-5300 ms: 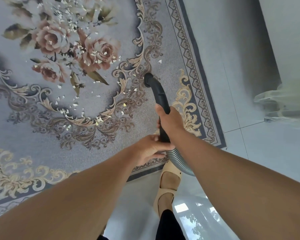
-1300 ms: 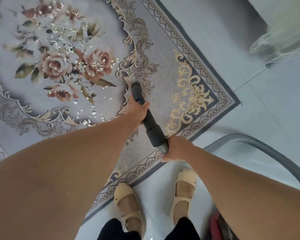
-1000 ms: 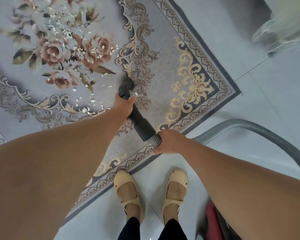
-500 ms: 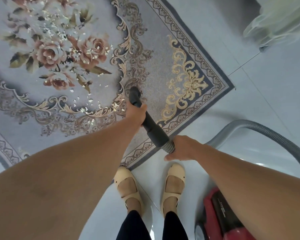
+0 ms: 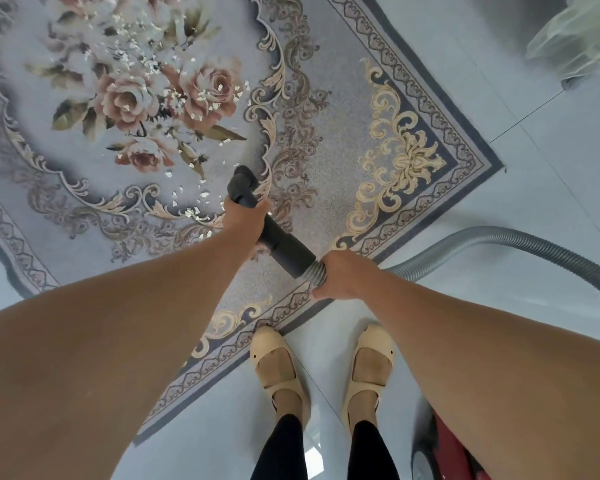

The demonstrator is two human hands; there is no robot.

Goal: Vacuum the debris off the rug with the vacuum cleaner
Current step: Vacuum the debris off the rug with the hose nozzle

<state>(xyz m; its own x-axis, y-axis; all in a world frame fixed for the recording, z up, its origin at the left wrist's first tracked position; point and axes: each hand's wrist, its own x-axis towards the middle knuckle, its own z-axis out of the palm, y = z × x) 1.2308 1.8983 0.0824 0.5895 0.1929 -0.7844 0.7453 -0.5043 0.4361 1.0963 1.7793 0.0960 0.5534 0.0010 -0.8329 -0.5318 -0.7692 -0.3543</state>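
A grey floral rug (image 5: 329,157) lies on pale tiles. Small white debris flakes (image 5: 187,199) are scattered over its rose pattern and along the inner scroll border. My left hand (image 5: 245,216) grips the black vacuum nozzle tube (image 5: 284,245) near its front end. The tube's open tip (image 5: 242,180) rests at the right edge of the flakes. My right hand (image 5: 338,277) grips the ribbed grey hose (image 5: 520,244) where it joins the tube. The red vacuum body (image 5: 444,452) sits at the bottom right, mostly hidden behind my right arm.
My feet in beige shoes (image 5: 281,368) stand on the tiles just off the rug's near corner. The hose arcs over the floor to my right. A pale sheer curtain or cover (image 5: 579,39) hangs at the top right.
Both hands keep their grip as the nozzle slid left and forward into the flakes near the scroll border. Fewer flakes lie by the border than five seconds ago.
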